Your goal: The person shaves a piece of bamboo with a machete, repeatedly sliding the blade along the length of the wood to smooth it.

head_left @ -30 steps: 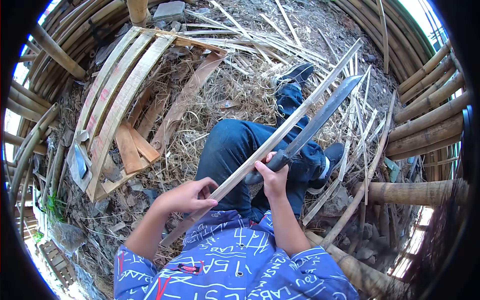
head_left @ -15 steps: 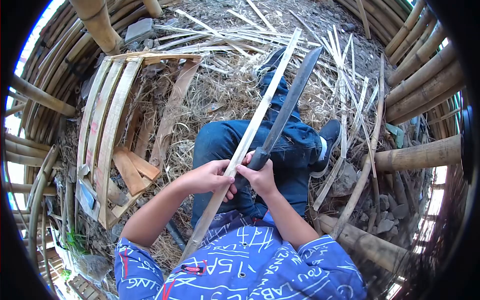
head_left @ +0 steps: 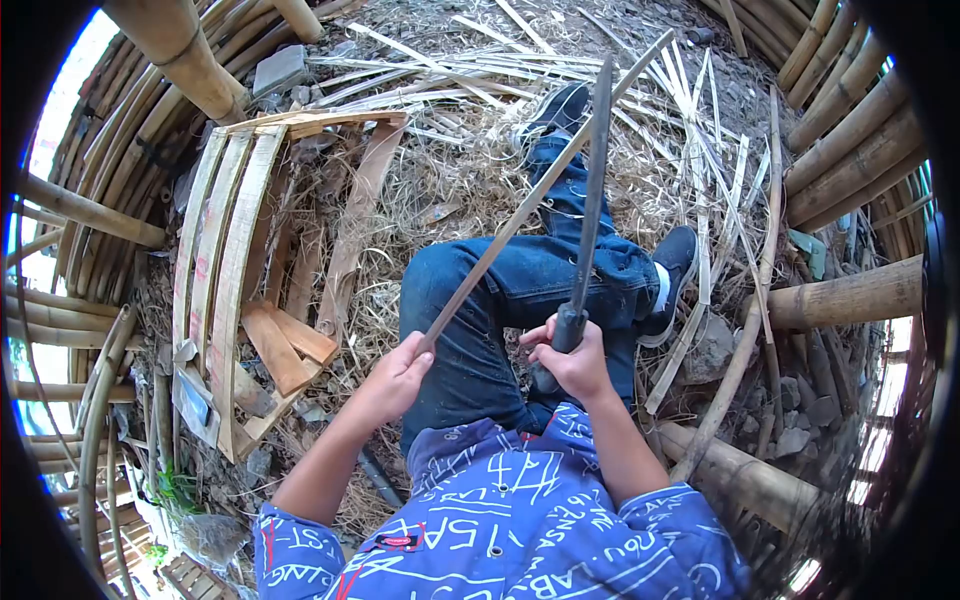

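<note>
My left hand (head_left: pixel 400 375) is closed round the near end of a long bamboo strip (head_left: pixel 505 235), which slants up and away to the right across my raised knee. In my right hand (head_left: pixel 575 368) is the dark handle of a machete (head_left: pixel 592 200), its long blade pointing away from me. Near the far end the blade and the strip cross in this view. Below the hands are my legs in blue jeans (head_left: pixel 465 285), bent, with dark shoes on the ground.
A slatted wooden crate (head_left: pixel 235 240) lies on its side at the left, with wood blocks (head_left: pixel 285 345) by it. Shavings (head_left: pixel 440 190) and split bamboo strips (head_left: pixel 430 70) cover the ground ahead. Bamboo poles (head_left: pixel 850 295) and stones (head_left: pixel 790 440) are on the right.
My left hand has moved down and left to the strip's near end, and the strip has turned over, showing a browner side. My right hand has come away from the strip, and the machete stands more upright.
</note>
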The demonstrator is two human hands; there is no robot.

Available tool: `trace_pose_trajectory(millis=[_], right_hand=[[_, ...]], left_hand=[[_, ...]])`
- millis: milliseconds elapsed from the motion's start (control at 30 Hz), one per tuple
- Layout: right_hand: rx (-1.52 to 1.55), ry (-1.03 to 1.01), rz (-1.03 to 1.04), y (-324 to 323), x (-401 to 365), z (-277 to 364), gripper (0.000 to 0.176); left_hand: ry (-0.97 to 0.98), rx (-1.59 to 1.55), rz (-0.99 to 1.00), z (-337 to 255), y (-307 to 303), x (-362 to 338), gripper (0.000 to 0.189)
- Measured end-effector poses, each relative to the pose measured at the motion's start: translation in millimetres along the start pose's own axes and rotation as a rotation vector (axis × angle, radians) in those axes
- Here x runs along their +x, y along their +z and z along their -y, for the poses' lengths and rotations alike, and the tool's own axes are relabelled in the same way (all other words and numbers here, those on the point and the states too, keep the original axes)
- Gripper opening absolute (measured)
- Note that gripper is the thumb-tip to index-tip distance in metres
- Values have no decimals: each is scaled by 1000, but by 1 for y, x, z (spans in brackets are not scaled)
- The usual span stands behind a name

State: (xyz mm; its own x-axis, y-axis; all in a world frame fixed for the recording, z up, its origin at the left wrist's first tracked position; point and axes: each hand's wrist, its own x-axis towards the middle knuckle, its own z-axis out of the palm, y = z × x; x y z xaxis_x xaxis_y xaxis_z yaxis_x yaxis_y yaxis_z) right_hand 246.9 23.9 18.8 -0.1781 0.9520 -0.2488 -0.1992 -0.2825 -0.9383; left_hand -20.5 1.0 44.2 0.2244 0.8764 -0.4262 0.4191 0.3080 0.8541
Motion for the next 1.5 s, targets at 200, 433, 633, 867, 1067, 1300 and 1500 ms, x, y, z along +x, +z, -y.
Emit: trace_pose_trajectory(millis=[200,433,633,867,1067,1300,1500], right_hand=[[-186,-113,11,-15,-6,2,20],[-185,-26,29,-6,-10,-6,14],[-203,-33,59,-7,-8,-5,14],[-224,-22,73,-8,-7,-8,15],[-279,9,95,-9,-7,-9,17],[-285,5,107,-5,-6,-5,17],[-215,16,93,-2,-7,-2,20]], left_hand=[[-199,28,-135,-8,-6,-11,25],[-130,126,-155,12,-4,-9,41],[-128,104,-72,14,-8,-8,44],[-142,-9,-39,36,-5,-4,48],[-218,-197,19,31,-8,-4,52],[-323,-309,31,28,-8,-2,53],[-310,-309,62,28,-11,-4,54]])
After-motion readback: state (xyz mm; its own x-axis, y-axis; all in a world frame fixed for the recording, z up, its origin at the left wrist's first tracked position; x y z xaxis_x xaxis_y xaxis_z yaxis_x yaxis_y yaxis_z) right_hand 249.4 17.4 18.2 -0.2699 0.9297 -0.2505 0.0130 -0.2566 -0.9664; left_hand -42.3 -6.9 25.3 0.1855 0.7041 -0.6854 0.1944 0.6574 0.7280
